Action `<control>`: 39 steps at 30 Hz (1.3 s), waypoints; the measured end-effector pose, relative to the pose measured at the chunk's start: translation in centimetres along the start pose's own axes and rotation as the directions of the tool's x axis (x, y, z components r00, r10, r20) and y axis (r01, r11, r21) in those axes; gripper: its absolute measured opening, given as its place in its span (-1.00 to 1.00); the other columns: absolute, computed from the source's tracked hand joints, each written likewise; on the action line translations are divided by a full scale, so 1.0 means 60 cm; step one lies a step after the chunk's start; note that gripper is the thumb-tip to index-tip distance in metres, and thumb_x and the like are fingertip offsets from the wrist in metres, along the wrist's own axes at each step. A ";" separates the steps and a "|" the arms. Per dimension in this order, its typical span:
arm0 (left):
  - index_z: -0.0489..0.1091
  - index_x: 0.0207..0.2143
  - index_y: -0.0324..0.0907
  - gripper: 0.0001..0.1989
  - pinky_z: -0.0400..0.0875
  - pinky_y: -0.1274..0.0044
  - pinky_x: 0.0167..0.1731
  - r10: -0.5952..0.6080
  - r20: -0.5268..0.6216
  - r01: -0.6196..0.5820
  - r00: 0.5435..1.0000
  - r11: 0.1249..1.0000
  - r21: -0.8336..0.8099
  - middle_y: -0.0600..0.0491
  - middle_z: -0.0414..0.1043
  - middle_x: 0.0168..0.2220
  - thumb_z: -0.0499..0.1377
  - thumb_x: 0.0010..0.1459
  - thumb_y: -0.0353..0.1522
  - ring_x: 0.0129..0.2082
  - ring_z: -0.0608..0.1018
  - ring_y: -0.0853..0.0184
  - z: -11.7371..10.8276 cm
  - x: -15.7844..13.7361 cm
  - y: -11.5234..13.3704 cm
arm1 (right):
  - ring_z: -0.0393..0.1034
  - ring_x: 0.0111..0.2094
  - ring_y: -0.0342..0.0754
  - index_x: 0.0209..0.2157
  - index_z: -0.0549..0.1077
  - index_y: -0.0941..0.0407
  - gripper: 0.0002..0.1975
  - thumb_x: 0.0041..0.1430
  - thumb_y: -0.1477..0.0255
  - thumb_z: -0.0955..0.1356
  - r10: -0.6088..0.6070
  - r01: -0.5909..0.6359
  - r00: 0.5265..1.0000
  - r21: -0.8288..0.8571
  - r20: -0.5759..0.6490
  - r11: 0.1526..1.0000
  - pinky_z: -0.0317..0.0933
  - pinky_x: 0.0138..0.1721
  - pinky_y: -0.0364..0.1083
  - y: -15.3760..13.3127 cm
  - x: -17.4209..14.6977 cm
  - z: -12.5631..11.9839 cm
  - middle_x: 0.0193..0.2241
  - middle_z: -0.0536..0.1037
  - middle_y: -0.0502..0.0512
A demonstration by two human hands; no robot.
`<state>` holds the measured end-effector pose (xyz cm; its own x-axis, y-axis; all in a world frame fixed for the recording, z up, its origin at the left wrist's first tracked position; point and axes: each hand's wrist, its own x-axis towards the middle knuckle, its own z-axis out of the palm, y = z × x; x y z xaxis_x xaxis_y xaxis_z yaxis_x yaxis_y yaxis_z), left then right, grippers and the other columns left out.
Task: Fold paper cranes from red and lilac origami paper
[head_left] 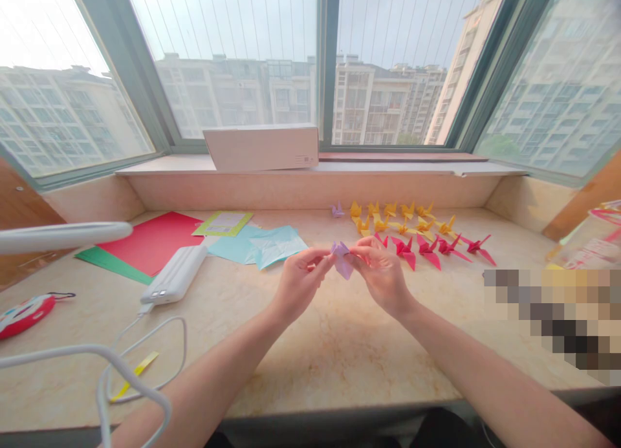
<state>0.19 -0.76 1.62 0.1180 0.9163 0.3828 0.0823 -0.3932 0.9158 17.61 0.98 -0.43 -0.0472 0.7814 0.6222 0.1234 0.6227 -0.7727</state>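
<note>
Between my two hands is a small purple origami crane (342, 264), held a little above the counter. My left hand (301, 281) pinches its left side with thumb and fingers. On its other side my right hand (381, 275) grips it the same way, and the fingertips hide part of the folds. Just beyond my right hand stand several red paper cranes (427, 247) in a row. Behind these are several yellow paper cranes (381, 224) in two rows, with another purple paper crane (337, 209) at their left end.
Light blue paper (276, 244), red sheets (155, 234) and green sheets (114, 262) lie left, near a white power bank (175, 275) with a looping cable (183, 344). A yellow strip (138, 375) lies beside it. A white box (262, 147) rests on the sill; a clear container (594, 241) stands right.
</note>
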 end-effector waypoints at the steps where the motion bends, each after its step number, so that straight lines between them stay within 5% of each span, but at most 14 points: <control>1: 0.55 -0.29 -0.23 -0.68 0.31 0.65 -0.65 -0.020 0.037 0.021 0.999 0.999 -0.045 0.09 0.38 -0.54 0.20 0.20 -0.15 -0.60 0.41 0.46 0.001 -0.001 0.001 | 0.35 -0.31 -0.05 -0.25 0.61 0.01 -0.84 0.19 0.26 0.42 -0.006 0.006 1.000 0.001 -0.005 1.000 0.27 -0.28 -0.06 -0.002 0.000 -0.001 -0.34 0.45 0.06; 5: 0.49 -0.17 -0.25 -0.56 0.55 0.48 -0.45 -0.043 0.118 0.070 0.992 0.969 -0.237 -0.04 0.52 -0.33 0.09 0.25 -0.06 -0.41 0.58 0.31 0.008 -0.004 0.003 | 0.39 -0.25 -0.02 -0.23 0.57 0.03 -0.85 0.27 0.31 0.36 -0.052 0.052 0.999 -0.027 -0.015 0.998 0.30 -0.18 -0.02 -0.009 -0.001 -0.003 -0.29 0.47 0.08; 12: 0.47 -0.32 -0.24 -0.77 0.50 0.52 -0.31 -0.075 -0.060 0.060 0.995 0.973 -0.223 0.03 0.53 -0.37 0.30 0.10 -0.23 -0.35 0.57 0.35 0.004 0.007 -0.014 | 0.39 -0.06 0.02 -0.14 0.57 0.00 -0.77 0.32 0.41 0.27 -0.112 0.125 0.987 -0.110 0.118 0.986 0.30 -0.02 0.02 -0.007 -0.008 0.001 -0.14 0.45 0.13; 16: 0.39 -0.20 -0.18 -0.72 0.44 0.55 -0.35 -0.070 -0.082 0.049 0.994 0.972 -0.230 0.08 0.52 -0.38 0.34 0.06 -0.31 -0.36 0.57 0.36 0.004 0.007 -0.017 | 0.43 -0.09 -0.01 -0.15 0.51 0.01 -0.85 0.25 0.35 0.35 0.060 -0.069 0.995 0.116 0.076 0.991 0.35 -0.08 -0.02 -0.004 -0.007 0.008 -0.10 0.46 0.11; 19: 0.36 -0.05 -0.15 -0.61 0.43 0.57 -0.36 -0.079 -0.057 0.067 0.995 0.980 -0.187 0.09 0.49 -0.36 0.33 0.06 -0.32 -0.33 0.56 0.35 0.007 0.004 -0.013 | 0.48 -0.25 -0.06 -0.05 0.40 -0.01 -0.65 0.13 0.31 0.45 0.212 -0.231 0.973 0.290 0.096 0.929 0.39 -0.20 -0.06 -0.001 -0.001 0.011 -0.19 0.50 0.06; 24: 0.41 -0.03 -0.17 -0.63 0.45 0.55 -0.34 -0.066 -0.004 0.064 0.998 0.985 -0.159 0.03 0.50 -0.32 0.31 0.09 -0.32 -0.29 0.54 0.33 0.009 0.003 -0.017 | 0.50 -0.22 -0.01 -0.04 0.41 0.03 -0.60 0.09 0.26 0.47 0.272 -0.305 0.952 0.353 0.142 0.885 0.40 -0.16 -0.01 0.002 0.004 0.012 -0.25 0.56 0.08; 31: 0.47 -0.22 -0.20 -0.79 0.46 0.55 -0.42 -0.087 0.081 0.108 0.993 0.946 -0.306 0.04 0.52 -0.38 0.26 0.16 -0.25 -0.41 0.54 0.37 0.012 -0.002 -0.014 | 0.44 -0.16 -0.03 -0.38 0.58 0.04 -0.92 0.12 0.33 0.45 0.096 -0.129 0.987 0.281 0.127 0.951 0.36 -0.13 -0.04 -0.008 -0.001 0.009 -0.22 0.49 0.09; 39: 0.46 -0.22 -0.21 -0.73 0.48 0.51 -0.30 -0.131 0.029 0.134 0.991 0.941 -0.312 0.01 0.57 -0.31 0.29 0.12 -0.21 -0.30 0.58 0.32 0.012 -0.004 -0.002 | 0.37 -0.01 0.04 -0.28 0.64 0.02 -0.75 0.21 0.50 0.30 -0.006 -0.005 0.981 0.056 0.191 0.998 0.30 0.01 0.03 -0.018 -0.006 -0.004 -0.12 0.47 0.14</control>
<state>0.84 -1.00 1.32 0.1348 0.9573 0.2556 -0.2153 -0.2235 0.9506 17.75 -0.02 0.21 -0.2368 0.7708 0.5914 0.0676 0.6203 -0.7814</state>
